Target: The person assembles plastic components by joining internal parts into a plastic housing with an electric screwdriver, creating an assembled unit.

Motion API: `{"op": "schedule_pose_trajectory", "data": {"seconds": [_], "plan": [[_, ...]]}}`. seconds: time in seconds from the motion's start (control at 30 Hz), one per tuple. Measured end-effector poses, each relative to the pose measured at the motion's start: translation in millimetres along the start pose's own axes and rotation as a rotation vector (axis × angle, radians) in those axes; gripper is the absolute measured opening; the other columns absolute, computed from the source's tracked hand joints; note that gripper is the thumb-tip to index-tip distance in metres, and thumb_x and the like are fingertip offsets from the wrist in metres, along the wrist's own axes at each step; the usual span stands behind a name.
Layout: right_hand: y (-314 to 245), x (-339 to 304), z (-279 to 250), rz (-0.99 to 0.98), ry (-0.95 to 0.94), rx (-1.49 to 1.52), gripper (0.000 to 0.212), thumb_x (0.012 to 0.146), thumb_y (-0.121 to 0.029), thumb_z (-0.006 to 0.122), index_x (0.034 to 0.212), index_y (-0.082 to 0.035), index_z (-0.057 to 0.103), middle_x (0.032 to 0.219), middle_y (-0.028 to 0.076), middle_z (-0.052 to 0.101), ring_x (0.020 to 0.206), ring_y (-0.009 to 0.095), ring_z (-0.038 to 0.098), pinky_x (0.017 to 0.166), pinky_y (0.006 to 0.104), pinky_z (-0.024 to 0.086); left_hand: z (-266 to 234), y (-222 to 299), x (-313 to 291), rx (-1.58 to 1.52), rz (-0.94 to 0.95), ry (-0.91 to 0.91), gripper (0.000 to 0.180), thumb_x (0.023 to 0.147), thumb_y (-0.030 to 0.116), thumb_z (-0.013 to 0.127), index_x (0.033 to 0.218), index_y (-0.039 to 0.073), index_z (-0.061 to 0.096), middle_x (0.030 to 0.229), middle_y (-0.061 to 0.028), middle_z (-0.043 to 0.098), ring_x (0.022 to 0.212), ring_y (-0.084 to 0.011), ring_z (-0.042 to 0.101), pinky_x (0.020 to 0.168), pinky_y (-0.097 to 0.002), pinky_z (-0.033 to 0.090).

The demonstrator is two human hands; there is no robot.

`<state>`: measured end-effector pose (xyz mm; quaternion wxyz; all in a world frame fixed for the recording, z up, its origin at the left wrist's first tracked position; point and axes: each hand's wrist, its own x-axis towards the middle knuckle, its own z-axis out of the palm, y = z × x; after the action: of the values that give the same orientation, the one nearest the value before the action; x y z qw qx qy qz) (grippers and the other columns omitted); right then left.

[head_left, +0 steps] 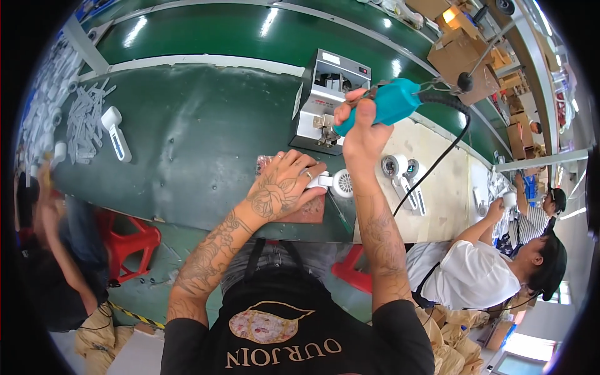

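My right hand [364, 134] is wrapped round a teal electric screwdriver [397, 103], held up over the table. The screwdriver's tip end points down-left, close to the front of a silver screw feeder [306, 119]; I cannot tell whether they touch. My left hand [284, 184] closes over the handle of a white handheld fan [343, 183], its fingers hiding most of the handle. The fan's round grille shows to the right of those fingers. Under this hand lies a reddish-brown mat [300, 214]. A thin dark-green tool [340, 215] lies beside the mat.
Two more fans [406, 181] lie right, on pale board. Another fan [117, 137] lies left, near a heap of clear-grey plastic parts [86, 119]. A black cable [440, 156] hangs from the screwdriver. A green conveyor [206, 31] runs behind. Co-workers sit on both sides.
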<state>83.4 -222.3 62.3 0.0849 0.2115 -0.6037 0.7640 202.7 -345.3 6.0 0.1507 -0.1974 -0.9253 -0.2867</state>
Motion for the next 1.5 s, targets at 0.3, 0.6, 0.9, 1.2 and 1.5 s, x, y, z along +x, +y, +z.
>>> {"op": "schedule_pose_trajectory", "data": {"seconds": [0.3,0.6,0.9,1.2,1.5], "plan": [[-1.6,-9.3,-0.9,0.116,-0.084,0.010,0.046,0.101,-0.044,0.060,0.101,0.001,0.056,0.072,0.006,0.055,0.062,0.017,0.054,0.058,0.0308,0.046,3.6,-2.3,2.0,0.016,-0.070,0.001,0.045,0.091,0.038,0.067,0.126,0.009,0.064,0.114,-0.0069,0.061,0.107,-0.0278,0.054,0.096,-0.0427,0.044],[-18.6,-43.6,-21.4,0.143,-0.089,0.124,0.045,0.096,-0.038,0.069,0.107,0.005,0.060,0.075,0.004,0.059,0.067,0.013,0.057,0.061,0.0274,0.046,3.6,-1.2,3.1,0.007,-0.045,0.031,0.045,0.090,0.037,0.068,0.124,0.007,0.066,0.109,-0.0063,0.060,0.103,-0.0255,0.055,0.091,-0.0412,0.044],[-4.2,-52.2,-24.5,0.146,-0.080,0.178,0.036,0.098,-0.031,0.067,0.102,0.003,0.058,0.075,0.005,0.059,0.067,0.013,0.056,0.061,0.0273,0.046,5.3,1.5,2.2,0.015,-0.050,0.018,0.045,0.090,0.038,0.067,0.124,0.008,0.065,0.110,-0.0067,0.060,0.103,-0.0263,0.055,0.092,-0.0417,0.044],[-3.6,-47.6,-22.4,0.129,-0.079,0.084,0.036,0.102,-0.033,0.060,0.091,0.000,0.051,0.076,0.007,0.053,0.062,0.017,0.052,0.056,0.0333,0.046,4.2,3.8,5.5,0.061,-0.059,0.014,0.043,0.091,0.039,0.066,0.121,0.008,0.065,0.109,-0.0079,0.059,0.103,-0.0271,0.055,0.092,-0.0422,0.044],[-12.3,-14.0,-10.1,0.021,-0.010,0.083,0.033,0.100,-0.030,0.064,0.105,0.003,0.059,0.074,0.005,0.059,0.065,0.014,0.057,0.060,0.0279,0.046,-1.6,3.3,-1.5,-0.012,-0.079,0.050,0.036,0.092,0.023,0.062,0.124,0.008,0.064,0.112,-0.0090,0.060,0.104,-0.0301,0.055,0.092,-0.0453,0.045]]}}
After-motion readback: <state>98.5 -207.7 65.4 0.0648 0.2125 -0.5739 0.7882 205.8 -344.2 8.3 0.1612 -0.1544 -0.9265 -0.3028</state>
